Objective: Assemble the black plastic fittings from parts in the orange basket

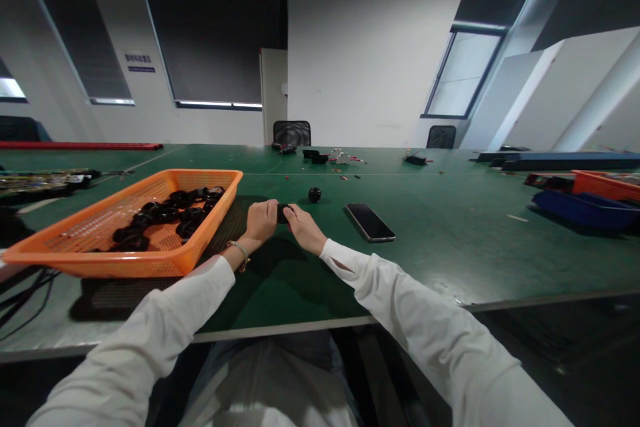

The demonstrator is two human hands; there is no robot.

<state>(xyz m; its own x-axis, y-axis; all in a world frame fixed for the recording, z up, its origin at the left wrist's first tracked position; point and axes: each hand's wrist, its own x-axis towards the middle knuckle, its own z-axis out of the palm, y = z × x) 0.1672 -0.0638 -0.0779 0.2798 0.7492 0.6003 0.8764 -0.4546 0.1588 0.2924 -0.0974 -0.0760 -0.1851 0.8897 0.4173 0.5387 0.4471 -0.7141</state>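
Black part [283, 213] well inside table edge [285, 329]

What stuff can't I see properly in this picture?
In the head view:
Black part: mostly covered by the left hand and right hand.
Wall sign: too small and blurry to read.
Black pieces in the orange basket: they overlap, so no exact count.
Blue tray: cut off by the right edge.

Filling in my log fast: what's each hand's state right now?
Left hand: closed, holding a small black part from its left side.
Right hand: closed, holding the same small black part from its right.
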